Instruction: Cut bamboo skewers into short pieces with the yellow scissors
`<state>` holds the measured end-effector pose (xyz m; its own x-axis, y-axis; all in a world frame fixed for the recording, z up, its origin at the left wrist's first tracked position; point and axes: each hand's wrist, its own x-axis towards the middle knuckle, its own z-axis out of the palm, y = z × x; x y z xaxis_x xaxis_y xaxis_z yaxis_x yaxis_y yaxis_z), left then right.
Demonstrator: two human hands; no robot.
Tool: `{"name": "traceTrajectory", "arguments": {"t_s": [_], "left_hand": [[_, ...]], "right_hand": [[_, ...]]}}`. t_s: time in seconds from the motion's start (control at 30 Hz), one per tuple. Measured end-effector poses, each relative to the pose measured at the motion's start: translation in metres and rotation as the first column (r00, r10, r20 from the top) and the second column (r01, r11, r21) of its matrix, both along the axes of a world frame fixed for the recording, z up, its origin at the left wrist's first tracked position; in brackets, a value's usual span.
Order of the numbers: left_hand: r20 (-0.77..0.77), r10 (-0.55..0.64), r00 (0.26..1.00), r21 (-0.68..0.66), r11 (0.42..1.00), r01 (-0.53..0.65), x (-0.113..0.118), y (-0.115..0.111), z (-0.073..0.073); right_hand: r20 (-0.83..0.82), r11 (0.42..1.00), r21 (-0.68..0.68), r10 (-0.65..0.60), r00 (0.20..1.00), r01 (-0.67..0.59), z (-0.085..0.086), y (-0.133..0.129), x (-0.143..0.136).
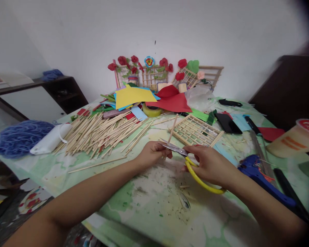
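My left hand (154, 153) is closed around a thin wooden stick (173, 127), which rises upright out of my fingers. In my right hand (207, 160) is a pair of scissors (204, 183) with yellow handles, its metal blades pointing left and lying across the stick just above my left fingers. How far apart the blades are is hard to make out. Behind both hands lies a flat lattice of glued sticks (195, 132). Small cut stick pieces (184, 187) rest on the tablecloth below the scissors.
A large pile of sticks (98, 132) spreads at left beside blue yarn (23, 137). Coloured paper (134, 97), tape (151, 110) and paper-flower lattices (154, 75) stand toward the wall. At right are a phone (228, 123), a blue glue gun (262, 178) and a drink cup (293, 139).
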<state>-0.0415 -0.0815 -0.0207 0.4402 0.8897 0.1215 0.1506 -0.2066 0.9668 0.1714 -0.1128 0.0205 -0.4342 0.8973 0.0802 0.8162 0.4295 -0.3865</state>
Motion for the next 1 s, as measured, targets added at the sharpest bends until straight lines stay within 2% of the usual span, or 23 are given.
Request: {"name": "traceTrajectory", "arguments": {"t_s": [0.13, 0.3, 0.43, 0.7, 0.87, 1.0], "left_hand": [[0.043, 0.025, 0.999, -0.056, 0.998, -0.023, 0.002, 0.001, -0.001], [0.241, 0.106, 0.965, -0.169, 0.983, -0.066, 0.005, 0.006, -0.006], [0.204, 0.132, 0.970, -0.203, 0.975, -0.090, 0.005, 0.010, -0.011], [0.109, 0.139, 0.984, -0.053, 0.990, -0.134, 0.005, 0.011, -0.015], [-0.054, 0.144, 0.988, 0.120, 0.983, -0.136, 0.003, 0.008, -0.010], [-0.011, 0.143, 0.990, 0.169, 0.976, -0.139, 0.003, 0.009, -0.010]], "right_hand": [[-0.041, 0.999, -0.012, -0.050, 0.998, 0.050, -0.004, -0.001, -0.002], [-0.089, 0.987, -0.131, -0.109, 0.990, 0.097, -0.014, -0.001, -0.007], [-0.097, 0.981, -0.150, -0.142, 0.985, 0.127, -0.020, -0.003, -0.009], [-0.083, 0.980, -0.106, -0.180, 0.980, 0.171, -0.024, -0.003, -0.010], [-0.088, 0.980, -0.106, -0.178, 0.980, 0.168, -0.024, -0.005, -0.013], [-0.103, 0.984, -0.077, -0.171, 0.980, 0.163, -0.021, -0.007, -0.014]]}}
